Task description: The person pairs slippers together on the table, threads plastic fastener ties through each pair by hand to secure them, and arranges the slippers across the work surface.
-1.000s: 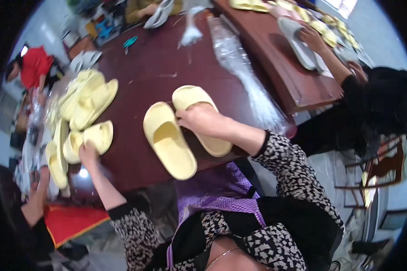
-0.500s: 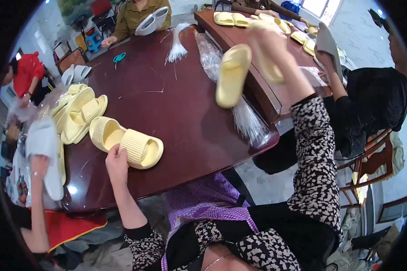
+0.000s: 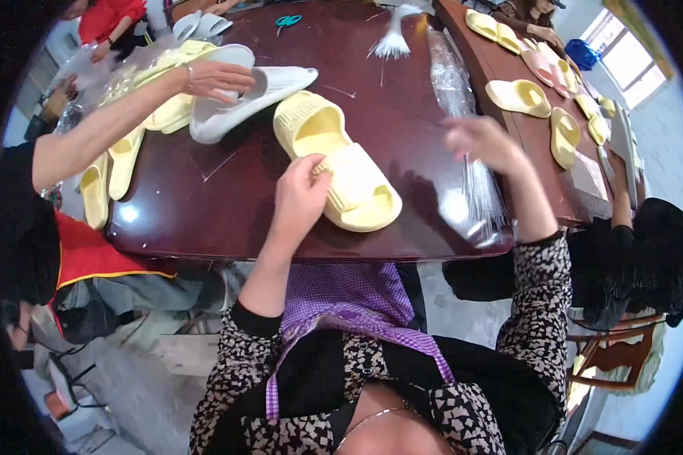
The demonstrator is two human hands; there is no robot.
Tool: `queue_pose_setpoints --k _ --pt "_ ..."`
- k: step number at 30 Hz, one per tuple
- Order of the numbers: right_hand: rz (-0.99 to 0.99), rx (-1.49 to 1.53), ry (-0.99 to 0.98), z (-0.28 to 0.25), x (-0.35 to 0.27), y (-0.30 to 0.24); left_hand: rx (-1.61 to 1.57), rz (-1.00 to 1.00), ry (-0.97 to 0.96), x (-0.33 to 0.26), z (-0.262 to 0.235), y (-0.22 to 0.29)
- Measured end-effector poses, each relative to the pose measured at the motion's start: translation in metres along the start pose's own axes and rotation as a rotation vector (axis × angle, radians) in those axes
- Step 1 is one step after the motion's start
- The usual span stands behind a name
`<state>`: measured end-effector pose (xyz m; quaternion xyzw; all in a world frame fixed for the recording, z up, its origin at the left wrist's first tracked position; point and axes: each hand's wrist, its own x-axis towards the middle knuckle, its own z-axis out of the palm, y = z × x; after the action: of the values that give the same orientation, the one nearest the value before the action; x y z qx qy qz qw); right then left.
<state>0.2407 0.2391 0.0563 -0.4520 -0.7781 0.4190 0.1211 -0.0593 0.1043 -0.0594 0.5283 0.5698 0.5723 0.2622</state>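
My left hand (image 3: pixel 300 199) is closed on the strap edge of a pair of pale yellow slippers (image 3: pixel 360 193), pressed together and overlapping above the dark red table (image 3: pixel 243 205). My right hand (image 3: pixel 487 144), blurred by motion, is raised to the right over a bundle of thin clear plastic ties (image 3: pixel 474 201); whether it holds anything cannot be told. Two yellow slippers, one (image 3: pixel 520 98) flat and one (image 3: pixel 564 138) turned endwise, lie on the adjoining table beyond my right hand.
At left, a co-worker's hand (image 3: pixel 220 80) rests on white-grey slippers (image 3: pixel 262 91). Several yellow slippers (image 3: pixel 125 163) and clear plastic bags lie beyond. Teal scissors (image 3: pixel 287 22) and another white tie bundle (image 3: pixel 392 38) are at the far side. Pink and yellow slippers (image 3: pixel 546 68) line the right table.
My right hand has come back from the right table without the yellow slippers it carried. My left hand has lifted its pair toward the middle. The co-worker's white-grey slippers moved onto our table.
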Motion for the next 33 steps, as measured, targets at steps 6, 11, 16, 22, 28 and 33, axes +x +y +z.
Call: queue_pose_setpoints --k 6,11,16,22,28,33 --pt "-0.081 0.351 -0.202 0.112 -0.022 -0.011 -0.123 0.025 0.019 -0.003 0.014 -0.004" --pt "0.051 0.668 -0.127 0.111 -0.042 -0.008 0.061 0.09 -0.062 0.006 -0.014 0.008" --pt "0.063 0.69 -0.064 0.105 -0.063 -0.001 0.313 0.139 -0.079 0.029 -0.018 0.008" --pt "0.032 0.713 -0.075 0.097 -0.068 0.004 0.482 0.287 -0.179 0.05 -0.008 0.013" --pt "-0.061 0.572 -0.085 0.104 -0.06 -0.021 0.868 0.222 -0.072 0.056 -0.012 0.034" --pt "-0.085 0.556 -0.084 0.107 -0.065 -0.036 1.03 0.173 0.33 0.069 -0.071 0.031"
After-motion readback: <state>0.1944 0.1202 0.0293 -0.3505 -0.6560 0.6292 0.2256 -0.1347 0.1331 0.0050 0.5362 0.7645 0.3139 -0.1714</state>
